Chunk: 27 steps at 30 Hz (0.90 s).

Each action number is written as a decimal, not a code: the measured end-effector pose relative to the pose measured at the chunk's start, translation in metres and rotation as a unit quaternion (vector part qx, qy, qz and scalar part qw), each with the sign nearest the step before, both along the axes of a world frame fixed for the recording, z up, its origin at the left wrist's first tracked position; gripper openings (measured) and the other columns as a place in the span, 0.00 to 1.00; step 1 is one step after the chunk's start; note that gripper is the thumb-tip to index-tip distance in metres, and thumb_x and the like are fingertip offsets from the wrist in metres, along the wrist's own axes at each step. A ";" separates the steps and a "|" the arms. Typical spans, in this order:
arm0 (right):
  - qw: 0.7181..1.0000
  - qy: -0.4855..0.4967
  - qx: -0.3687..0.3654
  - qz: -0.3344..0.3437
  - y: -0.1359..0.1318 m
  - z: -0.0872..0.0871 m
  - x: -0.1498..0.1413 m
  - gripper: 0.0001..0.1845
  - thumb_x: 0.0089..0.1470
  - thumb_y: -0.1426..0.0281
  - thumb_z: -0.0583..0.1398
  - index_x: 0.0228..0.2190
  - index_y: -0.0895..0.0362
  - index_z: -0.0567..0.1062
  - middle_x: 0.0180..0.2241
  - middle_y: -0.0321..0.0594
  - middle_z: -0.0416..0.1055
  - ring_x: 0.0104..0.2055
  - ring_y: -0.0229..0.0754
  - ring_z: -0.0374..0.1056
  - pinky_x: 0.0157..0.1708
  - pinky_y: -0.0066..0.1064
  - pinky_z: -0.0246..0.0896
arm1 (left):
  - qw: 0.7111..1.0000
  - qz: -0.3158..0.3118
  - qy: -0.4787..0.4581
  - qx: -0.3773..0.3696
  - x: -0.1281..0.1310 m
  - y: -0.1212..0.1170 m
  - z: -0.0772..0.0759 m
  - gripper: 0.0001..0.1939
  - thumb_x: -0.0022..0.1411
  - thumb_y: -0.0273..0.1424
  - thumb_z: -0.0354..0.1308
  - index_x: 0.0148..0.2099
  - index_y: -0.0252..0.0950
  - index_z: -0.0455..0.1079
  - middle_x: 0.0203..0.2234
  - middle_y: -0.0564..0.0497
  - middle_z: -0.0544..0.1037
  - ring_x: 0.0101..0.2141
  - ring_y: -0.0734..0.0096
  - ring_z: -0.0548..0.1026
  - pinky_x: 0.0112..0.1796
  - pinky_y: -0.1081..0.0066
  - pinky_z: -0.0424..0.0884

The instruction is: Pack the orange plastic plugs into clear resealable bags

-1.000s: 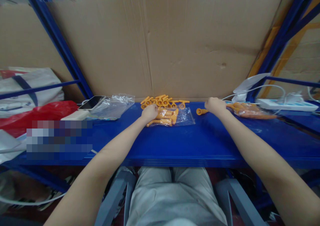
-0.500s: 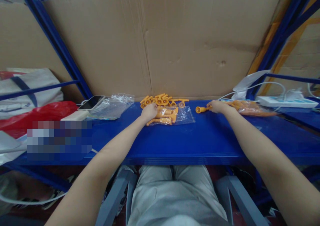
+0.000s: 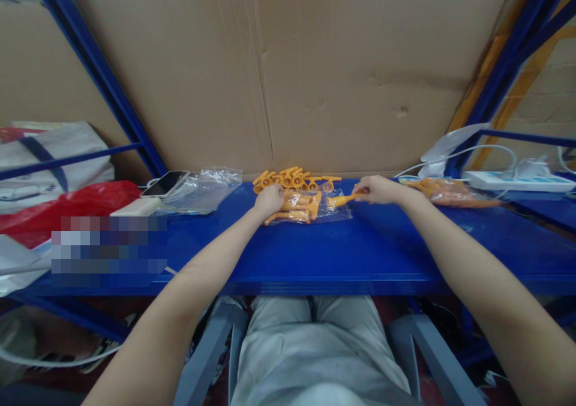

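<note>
My left hand [image 3: 269,200] is closed at the left end of a clear plastic bag [image 3: 336,213], pinching it. Inside the bag lie several orange plastic pieces [image 3: 294,216]. From the right, my right hand [image 3: 374,190] grips the thin end of another orange plastic piece [image 3: 337,201], its wide end pointing left at the bag's right part. Whether that end is inside the bag or over it, I cannot tell. Just behind the bag is a pile of orange funnel-ended pieces [image 3: 297,182], their round mouths mostly facing me.
On the right lies a full bag of orange pieces [image 3: 450,192], with a white power strip [image 3: 517,182] behind it. Left are flat clear bags [image 3: 207,193], a phone [image 3: 165,184] and a red plastic bag [image 3: 90,205]. A cardboard sheet [image 3: 337,82] backs the blue table [image 3: 315,259].
My right hand has moved left, bringing the orange piece from beside the clear bag to its right part. My left hand has stayed in place on the bag.
</note>
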State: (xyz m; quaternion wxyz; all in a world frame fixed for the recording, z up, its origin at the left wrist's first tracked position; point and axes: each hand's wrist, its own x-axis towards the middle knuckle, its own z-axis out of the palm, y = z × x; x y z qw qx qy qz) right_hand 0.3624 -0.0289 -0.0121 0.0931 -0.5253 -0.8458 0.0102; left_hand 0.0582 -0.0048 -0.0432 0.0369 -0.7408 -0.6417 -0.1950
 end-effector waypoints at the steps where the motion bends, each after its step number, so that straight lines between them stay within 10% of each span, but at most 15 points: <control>1: 1.000 0.011 0.012 0.027 0.001 -0.003 -0.003 0.12 0.50 0.68 0.59 0.36 0.58 0.81 0.29 0.39 0.74 0.28 0.37 0.67 0.31 0.26 0.60 | 1.000 0.000 -0.001 0.001 0.000 0.001 0.000 0.15 0.63 0.26 0.46 0.44 0.33 0.74 0.42 0.44 0.79 0.45 0.60 0.76 0.46 0.69 0.69; 10: 0.979 0.135 0.021 0.150 0.009 -0.015 -0.007 0.12 0.46 0.63 0.63 0.30 0.57 0.81 0.35 0.43 0.74 0.37 0.41 0.68 0.39 0.31 0.63 | 0.999 -0.031 -0.015 0.023 -0.007 0.010 -0.006 0.15 0.62 0.27 0.46 0.43 0.34 0.74 0.39 0.44 0.80 0.43 0.61 0.76 0.46 0.68 0.69; 27: 0.957 0.257 -0.007 0.135 -0.005 -0.031 -0.055 0.10 0.45 0.65 0.63 0.26 0.59 0.80 0.27 0.39 0.76 0.29 0.39 0.68 0.33 0.29 0.60 | 0.998 -0.046 -0.048 0.024 -0.009 0.012 -0.002 0.17 0.66 0.32 0.44 0.41 0.33 0.73 0.40 0.43 0.79 0.44 0.59 0.76 0.45 0.65 0.68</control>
